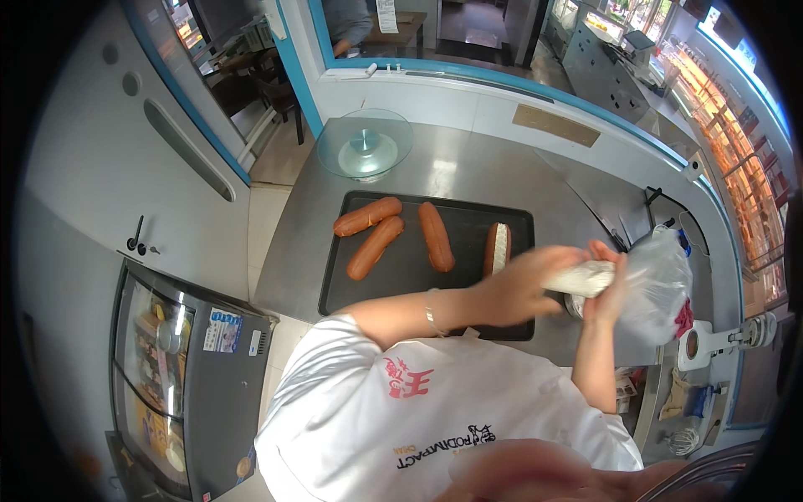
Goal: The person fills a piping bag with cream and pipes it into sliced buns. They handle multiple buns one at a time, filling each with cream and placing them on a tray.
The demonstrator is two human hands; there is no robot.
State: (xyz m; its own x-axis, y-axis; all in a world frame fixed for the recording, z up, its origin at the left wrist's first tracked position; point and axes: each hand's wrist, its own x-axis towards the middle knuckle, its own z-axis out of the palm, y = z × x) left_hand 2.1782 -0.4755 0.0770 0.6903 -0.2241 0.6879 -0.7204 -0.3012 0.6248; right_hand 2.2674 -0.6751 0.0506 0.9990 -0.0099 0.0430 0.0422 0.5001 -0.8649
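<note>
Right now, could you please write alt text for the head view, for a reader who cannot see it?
A person's left hand and right hand hold a white piping bag above a steel counter. On a dark baking tray lie three plain long bread rolls and one cream-filled roll; a glass cake turntable stands behind.

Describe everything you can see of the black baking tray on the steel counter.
The baking tray is flat, black and rectangular with a low raised rim, and looks like dark metal. It lies level on the steel counter, below a glass cake stand. Four long bread rolls lie on it: three plain brown ones to the left and middle, and one split roll with white filling to the right. The person's left forearm crosses above its near edge, hiding part of it.
</note>
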